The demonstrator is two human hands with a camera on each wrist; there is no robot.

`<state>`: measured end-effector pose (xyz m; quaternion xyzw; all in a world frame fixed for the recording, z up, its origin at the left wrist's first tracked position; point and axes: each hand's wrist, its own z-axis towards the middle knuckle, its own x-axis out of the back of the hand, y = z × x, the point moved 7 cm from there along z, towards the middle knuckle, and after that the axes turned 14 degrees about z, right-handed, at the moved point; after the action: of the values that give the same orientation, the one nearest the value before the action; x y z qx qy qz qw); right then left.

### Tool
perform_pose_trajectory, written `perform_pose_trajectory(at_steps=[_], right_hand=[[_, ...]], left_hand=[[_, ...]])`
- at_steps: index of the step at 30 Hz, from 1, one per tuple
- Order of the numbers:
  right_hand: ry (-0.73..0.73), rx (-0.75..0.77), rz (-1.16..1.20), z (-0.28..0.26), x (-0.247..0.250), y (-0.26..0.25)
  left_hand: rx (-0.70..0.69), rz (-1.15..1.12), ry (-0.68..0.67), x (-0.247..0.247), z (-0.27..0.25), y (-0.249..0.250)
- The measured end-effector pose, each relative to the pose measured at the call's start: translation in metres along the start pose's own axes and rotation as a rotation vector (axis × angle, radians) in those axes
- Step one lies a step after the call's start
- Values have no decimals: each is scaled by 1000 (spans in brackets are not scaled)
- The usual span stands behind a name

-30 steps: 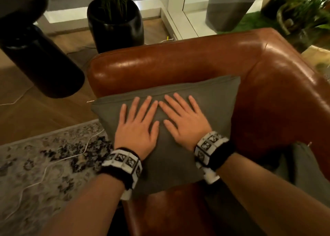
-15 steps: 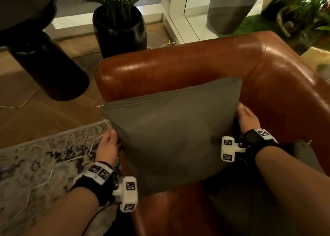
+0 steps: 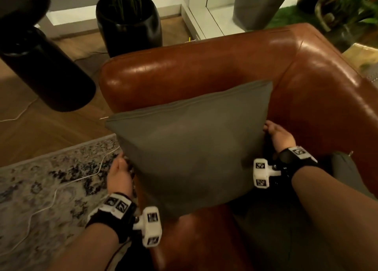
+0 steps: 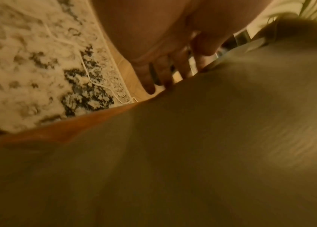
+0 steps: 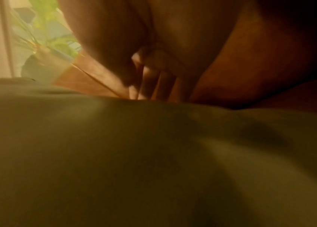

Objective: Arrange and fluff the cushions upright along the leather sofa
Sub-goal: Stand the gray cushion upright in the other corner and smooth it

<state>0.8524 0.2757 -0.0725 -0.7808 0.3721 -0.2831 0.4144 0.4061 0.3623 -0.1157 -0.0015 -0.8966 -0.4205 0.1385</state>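
A grey square cushion (image 3: 188, 148) stands tilted back against the arm of the brown leather sofa (image 3: 204, 66). My left hand (image 3: 119, 173) is at the cushion's left edge and my right hand (image 3: 276, 134) at its right edge. In the left wrist view the left hand (image 4: 169, 69) shows straight, spread fingers laid against the cushion's (image 4: 192, 153) side, their tips hidden behind it. The right wrist view shows the right hand (image 5: 153, 79) with straight fingers against the cushion (image 5: 134, 153), the sofa leather close behind.
More grey fabric (image 3: 343, 168), maybe another cushion, lies at the right on the seat. A black plant pot (image 3: 128, 23) and a black cylinder (image 3: 47, 70) stand beyond the sofa arm. A patterned rug (image 3: 30, 188) with a white cable (image 3: 61, 186) covers the floor at the left.
One second ago both palms lay flat on the cushion's front. They have moved apart to its left and right edges. The cushion now stands a little more upright.
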Motion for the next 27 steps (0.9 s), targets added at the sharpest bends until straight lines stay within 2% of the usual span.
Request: perform_pose_trajectory(at_steps=[2, 4, 8, 12, 15, 18, 19, 20, 23, 25, 26, 27], right_hand=[[-34, -54, -109, -2, 1, 18], [21, -33, -172, -1, 5, 20], [160, 9, -129, 6, 13, 4], [127, 52, -117, 8, 10, -2], [80, 8, -116, 8, 17, 24], [-12, -203, -312, 9, 29, 68], [-43, -246, -395, 7, 29, 76], [-62, -261, -434, 6, 27, 78], [-127, -226, -676, 8, 24, 74], [-61, -190, -849, 12, 32, 69], [-80, -191, -872, 10, 34, 70], [-88, -197, -791, 9, 35, 70]], left_hand=[[3, 66, -8, -7, -9, -6], [16, 85, 38, -8, -13, -6], [51, 85, 153, 3, 2, -1], [-10, 100, 177, 8, 10, -5], [-28, 84, 82, 9, 16, -39], [129, 216, -149, -5, 26, -116], [204, 273, -206, -12, 26, -142], [211, 355, -214, -16, 25, -154], [243, 372, -109, -14, 21, -148], [296, 294, -19, -4, 25, -149], [302, 292, 0, -1, 25, -147], [284, 299, 28, 3, 27, -147]])
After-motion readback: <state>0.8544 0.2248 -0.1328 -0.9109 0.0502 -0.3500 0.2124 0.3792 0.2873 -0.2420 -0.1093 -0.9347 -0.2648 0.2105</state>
